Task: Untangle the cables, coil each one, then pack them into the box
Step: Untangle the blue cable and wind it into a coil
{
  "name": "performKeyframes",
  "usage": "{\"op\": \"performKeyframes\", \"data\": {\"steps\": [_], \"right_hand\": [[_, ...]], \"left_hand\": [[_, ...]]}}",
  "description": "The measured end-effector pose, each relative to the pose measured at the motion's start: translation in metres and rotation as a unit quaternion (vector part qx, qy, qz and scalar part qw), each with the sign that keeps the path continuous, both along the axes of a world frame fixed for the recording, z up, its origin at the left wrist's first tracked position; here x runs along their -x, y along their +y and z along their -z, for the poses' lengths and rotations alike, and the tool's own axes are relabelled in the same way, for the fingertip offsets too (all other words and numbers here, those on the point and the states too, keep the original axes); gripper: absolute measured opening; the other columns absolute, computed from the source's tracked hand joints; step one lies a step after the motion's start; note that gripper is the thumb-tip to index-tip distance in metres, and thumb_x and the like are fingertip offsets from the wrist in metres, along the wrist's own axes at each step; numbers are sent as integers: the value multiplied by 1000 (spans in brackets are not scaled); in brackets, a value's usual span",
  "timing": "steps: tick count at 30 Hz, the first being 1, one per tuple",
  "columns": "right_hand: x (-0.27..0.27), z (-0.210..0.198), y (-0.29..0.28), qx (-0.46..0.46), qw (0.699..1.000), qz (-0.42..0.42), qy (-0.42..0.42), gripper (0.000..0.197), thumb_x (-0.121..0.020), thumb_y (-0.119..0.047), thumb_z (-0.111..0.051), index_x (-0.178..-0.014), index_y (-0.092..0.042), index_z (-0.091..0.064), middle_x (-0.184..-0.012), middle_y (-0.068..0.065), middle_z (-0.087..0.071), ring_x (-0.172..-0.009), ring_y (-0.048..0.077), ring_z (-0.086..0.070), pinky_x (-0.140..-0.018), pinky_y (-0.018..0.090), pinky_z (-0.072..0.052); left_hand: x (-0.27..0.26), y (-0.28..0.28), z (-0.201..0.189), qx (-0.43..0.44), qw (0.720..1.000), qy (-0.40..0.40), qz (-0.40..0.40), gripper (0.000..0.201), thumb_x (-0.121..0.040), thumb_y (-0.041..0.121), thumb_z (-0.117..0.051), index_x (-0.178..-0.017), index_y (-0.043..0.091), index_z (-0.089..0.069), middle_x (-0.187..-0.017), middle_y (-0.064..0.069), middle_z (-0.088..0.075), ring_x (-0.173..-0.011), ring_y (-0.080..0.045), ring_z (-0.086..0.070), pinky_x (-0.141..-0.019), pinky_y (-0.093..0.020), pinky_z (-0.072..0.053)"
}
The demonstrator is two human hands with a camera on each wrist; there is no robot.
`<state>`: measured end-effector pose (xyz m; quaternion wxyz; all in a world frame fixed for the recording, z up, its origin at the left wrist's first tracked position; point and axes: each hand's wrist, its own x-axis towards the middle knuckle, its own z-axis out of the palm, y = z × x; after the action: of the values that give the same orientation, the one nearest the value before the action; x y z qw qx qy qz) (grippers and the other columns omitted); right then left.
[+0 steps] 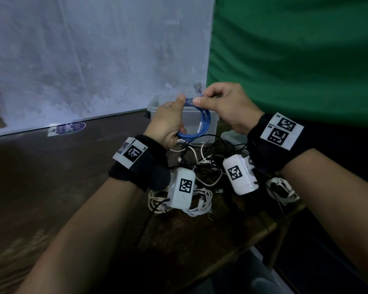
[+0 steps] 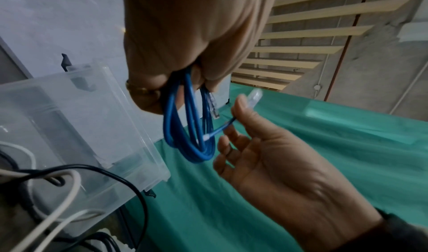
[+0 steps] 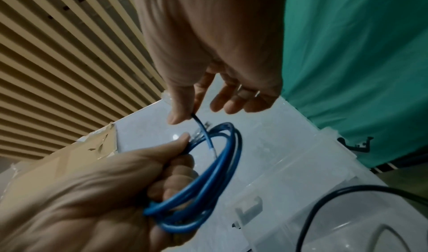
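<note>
Surface [image 1: 51, 187]: dark wood, carrying everything below.
Box [image 1: 208, 122]: clear plastic, lid off, standing at the far side of the surface, just behind my hands.
Tangle of cables [image 1: 200, 166]: black and white leads heaped between my wrists, in front of the box.
Blue cable [image 1: 202, 122]: coiled in several loops, held in the air over the box.
My left hand [image 1: 168, 122]: fingers curled round the coil, thumb pressed on top.
My right hand [image 1: 227, 107]: thumb and forefinger pinching the blue cable's free end near its clear plug [image 1: 198, 87]; other fingers loose.
</note>
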<state>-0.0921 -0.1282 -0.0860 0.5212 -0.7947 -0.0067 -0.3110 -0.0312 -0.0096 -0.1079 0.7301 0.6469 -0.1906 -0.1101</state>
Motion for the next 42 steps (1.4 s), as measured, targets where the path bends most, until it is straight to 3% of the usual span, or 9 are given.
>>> {"op": "performKeyframes", "data": {"steps": [5,9,13,19,23,26,33,38,42], "right_hand": [[1,-2,0,-93,995,-31,1,22,-81,-3,-70,-65,-11,-57,-54,1,-60,-47,9,-54,-51,19,-50],[2,-1,-8,-195,980,29,19,18,-84,-6,-69,-68,-7,-59,-52,5,-57,-39,8,-51,-46,21,-53],[-1,-1,-11,-223,970,79,55,16,-90,-2,-60,-74,-1,-57,-60,10,-51,-33,6,-46,-40,19,-48],[-1,-4,-15,-161,979,86,88,12,-86,-2,-64,-75,-2,-60,-58,8,-54,-39,8,-45,-42,21,-37],[4,-7,-15,-123,983,29,133,10,-90,-4,-59,-87,-10,-66,-61,-1,-61,-49,8,-53,-54,25,-50],[7,-8,-15,-89,984,0,153,12,-92,-5,-55,-91,-12,-64,-72,2,-61,-61,11,-57,-58,27,-51],[-5,2,-13,-47,994,61,74,21,-85,-2,-58,-66,-11,-55,-56,5,-52,-36,6,-47,-41,20,-42],[-8,5,-17,-28,996,-7,83,17,-90,4,-50,-92,-3,-66,-68,8,-59,-54,10,-52,-53,22,-45],[-2,8,-17,49,990,-59,114,28,-96,2,-39,-93,-10,-64,-67,1,-48,-58,8,-41,-54,18,-36]], "left_hand": [[-6,3,1,6,1000,11,-17,30,-99,37,-42,-81,13,-47,-56,-4,-33,-32,-11,-35,-39,-23,-33],[-6,6,-1,31,999,21,-25,31,-99,40,-40,-82,14,-47,-35,1,-36,-29,-13,-37,-46,-25,-35],[1,1,0,63,998,-2,12,29,-100,40,-37,-83,18,-46,-35,8,-32,-31,-8,-33,-45,-25,-32],[6,-3,2,99,992,1,76,31,-101,38,-36,-77,20,-43,-42,11,-25,-32,-5,-25,-36,-19,-30],[8,-5,4,100,991,15,87,32,-102,38,-34,-77,20,-43,-43,10,-25,-32,-5,-24,-35,-18,-29],[8,-4,5,105,990,25,95,34,-102,37,-33,-73,20,-39,-41,11,-25,-32,-4,-23,-34,-18,-28],[8,-3,4,105,985,41,130,37,-102,38,-33,-70,20,-37,-44,10,-22,-36,-5,-19,-36,-18,-27],[4,-1,5,58,990,35,122,35,-101,38,-34,-77,14,-42,-42,8,-26,-36,-6,-26,-43,-22,-35],[3,-3,7,16,995,-5,96,34,-101,37,-34,-81,13,-46,-38,10,-30,-33,-5,-29,-48,-24,-31]]}}
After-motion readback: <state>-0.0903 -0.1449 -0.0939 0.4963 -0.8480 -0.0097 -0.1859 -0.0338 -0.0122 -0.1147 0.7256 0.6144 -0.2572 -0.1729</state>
